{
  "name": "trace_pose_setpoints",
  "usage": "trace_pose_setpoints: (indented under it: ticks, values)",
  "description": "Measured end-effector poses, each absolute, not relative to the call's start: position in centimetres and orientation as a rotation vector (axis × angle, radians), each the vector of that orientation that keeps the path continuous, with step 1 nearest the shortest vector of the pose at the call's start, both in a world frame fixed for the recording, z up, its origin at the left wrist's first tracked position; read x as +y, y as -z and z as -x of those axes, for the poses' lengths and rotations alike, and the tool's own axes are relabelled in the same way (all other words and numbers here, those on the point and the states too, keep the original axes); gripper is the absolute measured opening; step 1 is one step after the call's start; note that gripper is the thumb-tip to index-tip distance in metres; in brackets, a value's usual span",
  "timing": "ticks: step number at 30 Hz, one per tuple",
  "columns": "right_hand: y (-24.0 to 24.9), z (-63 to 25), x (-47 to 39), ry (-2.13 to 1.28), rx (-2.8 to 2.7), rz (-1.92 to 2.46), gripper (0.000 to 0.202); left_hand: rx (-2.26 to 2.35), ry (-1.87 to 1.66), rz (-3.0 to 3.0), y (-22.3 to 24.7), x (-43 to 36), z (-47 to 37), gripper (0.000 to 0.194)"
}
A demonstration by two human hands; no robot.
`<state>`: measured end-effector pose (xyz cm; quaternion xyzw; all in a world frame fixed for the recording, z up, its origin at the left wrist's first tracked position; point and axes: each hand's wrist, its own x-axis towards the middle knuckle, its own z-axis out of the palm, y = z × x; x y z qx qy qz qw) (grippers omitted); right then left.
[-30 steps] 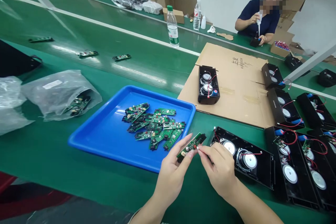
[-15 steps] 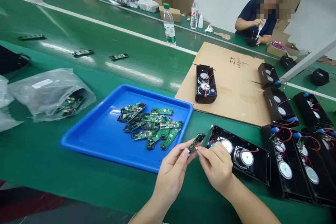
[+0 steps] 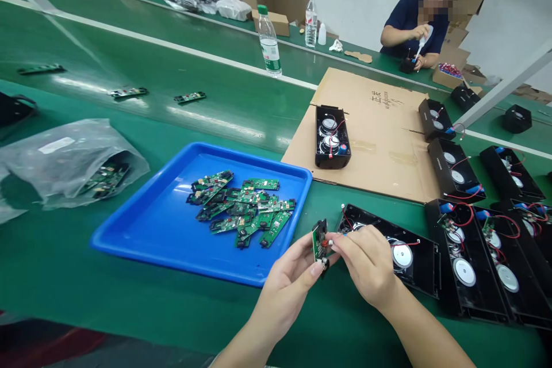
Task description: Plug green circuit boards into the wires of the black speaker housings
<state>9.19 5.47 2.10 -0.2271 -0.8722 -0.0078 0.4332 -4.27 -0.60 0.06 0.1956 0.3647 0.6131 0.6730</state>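
Note:
My left hand point(image 3: 290, 282) is closed on a small green circuit board point(image 3: 319, 244), tilted up on its edge beside the blue tray. The fingertips of my right hand point(image 3: 366, 261) pinch a small white plug point(image 3: 330, 242) close to the board's face; whether it touches the board I cannot tell. Behind that hand lies an open black speaker housing point(image 3: 416, 276) with two round speakers, partly hidden by my fingers. To the left, the blue tray point(image 3: 142, 261) carries a heap of green circuit boards point(image 3: 241, 207).
A cardboard sheet point(image 3: 379, 155) bears another speaker housing point(image 3: 332, 138). More open housings point(image 3: 470, 270) stand close together at the right. A plastic bag of boards point(image 3: 77, 155) lies left, and a water bottle point(image 3: 269, 46) stands beyond. Across the bench a person point(image 3: 414, 23) holds a white bottle.
The circuit board has been turned more upright in my left hand. My right fingers stay close to it with the plug. The whole view has shifted slightly.

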Motion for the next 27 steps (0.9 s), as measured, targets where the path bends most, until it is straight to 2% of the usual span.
trace_pose_setpoints:
  ticks: [8,17,27]
  values:
    - [-0.9,-8.8,5.0,-0.034,-2.070,0.622,0.009,0.776,-1.377,-0.470,0.5,-0.4,4.0,0.035]
    - [-0.8,-9.6,5.0,-0.036,-2.110,0.579,0.011,0.812,-1.303,-0.475,-0.1,-0.3,4.0,0.043]
    - [-0.3,-9.4,4.9,-0.136,-2.026,0.620,0.012,0.765,-1.265,-0.451,0.5,0.0,3.9,0.043]
